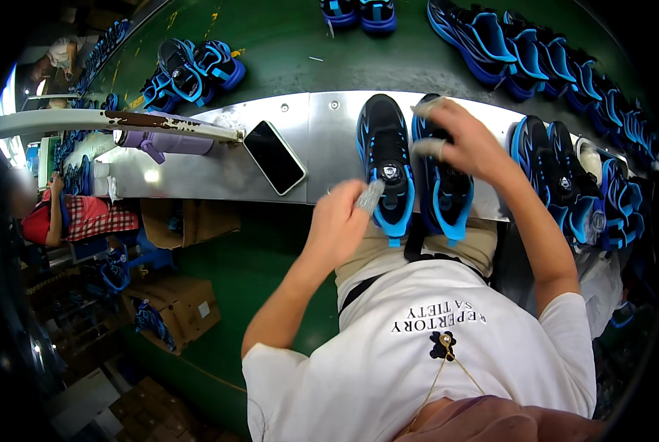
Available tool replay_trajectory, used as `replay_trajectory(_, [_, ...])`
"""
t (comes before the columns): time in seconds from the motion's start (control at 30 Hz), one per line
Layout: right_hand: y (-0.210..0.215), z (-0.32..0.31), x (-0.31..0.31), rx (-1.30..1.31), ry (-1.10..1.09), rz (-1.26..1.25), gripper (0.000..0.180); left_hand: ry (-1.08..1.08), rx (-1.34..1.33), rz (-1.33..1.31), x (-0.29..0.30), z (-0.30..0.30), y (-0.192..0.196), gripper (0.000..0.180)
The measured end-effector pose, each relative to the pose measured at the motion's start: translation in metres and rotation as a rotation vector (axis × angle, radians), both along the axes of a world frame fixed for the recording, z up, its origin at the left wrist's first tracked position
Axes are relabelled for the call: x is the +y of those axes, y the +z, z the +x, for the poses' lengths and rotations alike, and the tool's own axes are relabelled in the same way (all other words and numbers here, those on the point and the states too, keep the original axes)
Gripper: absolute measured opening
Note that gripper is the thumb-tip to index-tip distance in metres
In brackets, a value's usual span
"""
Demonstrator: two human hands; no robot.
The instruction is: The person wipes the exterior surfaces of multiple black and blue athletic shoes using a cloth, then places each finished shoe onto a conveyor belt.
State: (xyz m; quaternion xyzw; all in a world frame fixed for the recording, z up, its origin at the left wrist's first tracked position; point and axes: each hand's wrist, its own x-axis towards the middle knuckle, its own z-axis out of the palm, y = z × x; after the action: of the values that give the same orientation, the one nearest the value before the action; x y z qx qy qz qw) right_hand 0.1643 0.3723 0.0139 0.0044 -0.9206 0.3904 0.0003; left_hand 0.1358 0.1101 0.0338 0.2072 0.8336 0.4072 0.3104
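Observation:
A pair of black and bright-blue sneakers lies side by side on the metal bench edge, heels toward me. The left sneaker [386,151] has a round dial on its tongue. My left hand [338,221] is beside that sneaker's heel collar, its fingers curled together and a pale wrap on one finger. Whether anything is inside those fingers is hidden. Over the right sneaker [447,195] hovers my right hand [466,140], fingers bent but apart, with pale wraps on the fingertips. It covers much of that sneaker's tongue, and I cannot tell if it touches it.
A phone [275,158] and a purple bottle [169,144] lie left on the metal ledge [329,140], beneath a chipped white bar [167,124]. More sneakers [539,158] stand right. A row of them [521,55] lines the green belt [293,62]. Cardboard boxes [186,309] sit lower left, near another person [79,217].

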Motion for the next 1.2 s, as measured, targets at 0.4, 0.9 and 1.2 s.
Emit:
replay_trajectory(0.4, [-0.01, 0.019, -0.048, -0.079, 0.196, 0.146, 0.069, -0.453, 0.521, -0.433, 0.061, -0.035, -0.013, 0.028])
replay_trajectory(0.9, [-0.016, 0.017, -0.055, 0.015, 0.157, 0.18, 0.045, -0.624, 0.521, -0.227, 0.05, -0.061, -0.026, 0.03])
replay_trajectory(1.2, [-0.017, 0.016, -0.05, 0.031, 0.138, 0.165, 0.05, -0.71, 0.171, -0.6, 0.072, -0.068, 0.014, 0.032])
